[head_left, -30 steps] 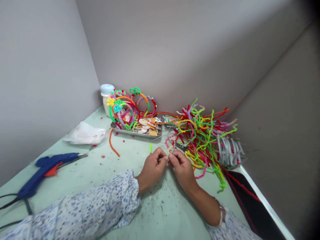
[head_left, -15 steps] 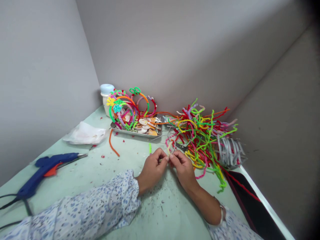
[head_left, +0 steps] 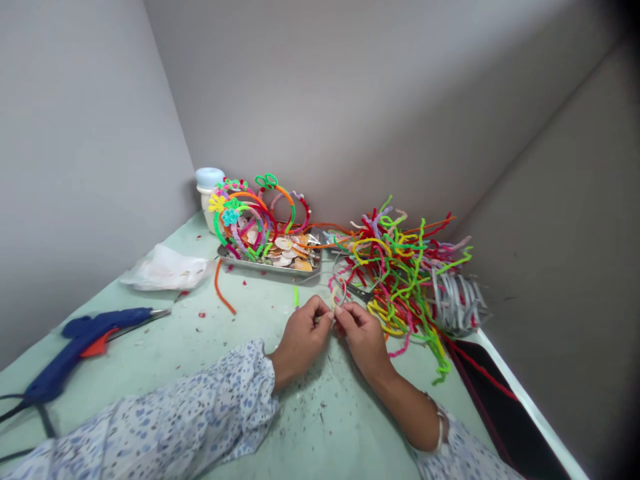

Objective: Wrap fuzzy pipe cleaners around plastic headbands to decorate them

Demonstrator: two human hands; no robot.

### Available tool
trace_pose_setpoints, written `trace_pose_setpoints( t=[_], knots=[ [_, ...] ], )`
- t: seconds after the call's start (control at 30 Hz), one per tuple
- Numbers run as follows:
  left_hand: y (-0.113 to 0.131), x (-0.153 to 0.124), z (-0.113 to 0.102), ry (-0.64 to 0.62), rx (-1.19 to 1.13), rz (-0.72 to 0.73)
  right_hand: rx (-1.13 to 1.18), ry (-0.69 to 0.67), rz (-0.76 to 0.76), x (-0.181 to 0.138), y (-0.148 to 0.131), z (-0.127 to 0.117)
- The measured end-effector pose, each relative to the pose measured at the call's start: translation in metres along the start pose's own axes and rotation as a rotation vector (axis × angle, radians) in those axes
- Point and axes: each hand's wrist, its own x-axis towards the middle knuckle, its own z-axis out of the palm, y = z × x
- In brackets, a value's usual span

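My left hand (head_left: 303, 337) and my right hand (head_left: 363, 337) meet at the middle of the pale green table (head_left: 200, 340), fingers pinched together on a thin metal headband (head_left: 339, 267) with a pale pipe cleaner (head_left: 334, 299) wound on it. The band arcs up from my fingertips toward a tangled heap of coloured pipe cleaners (head_left: 400, 267). What lies right under my fingers is hidden.
A metal tray (head_left: 270, 265) holds finished coloured headbands (head_left: 250, 213) and shell pieces, with a white jar (head_left: 207, 190) behind. A blue glue gun (head_left: 83, 337) and plastic bag (head_left: 163, 268) lie left. Grey bare headbands (head_left: 457, 300) lie right, a dark panel (head_left: 493, 400) beside them. Walls close in behind.
My hands have stayed together, fingers working slightly on the pipe cleaner. The view has shifted a little, so everything sits slightly left and higher.
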Motion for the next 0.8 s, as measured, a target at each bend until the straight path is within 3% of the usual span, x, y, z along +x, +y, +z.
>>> trace_pose_setpoints(
  t=[0.8],
  knots=[
    [0.0031,-0.0001,-0.0005,-0.037,0.037,-0.024,0.07,-0.057,0.068,0.0031,0.003,-0.0007]
  ],
)
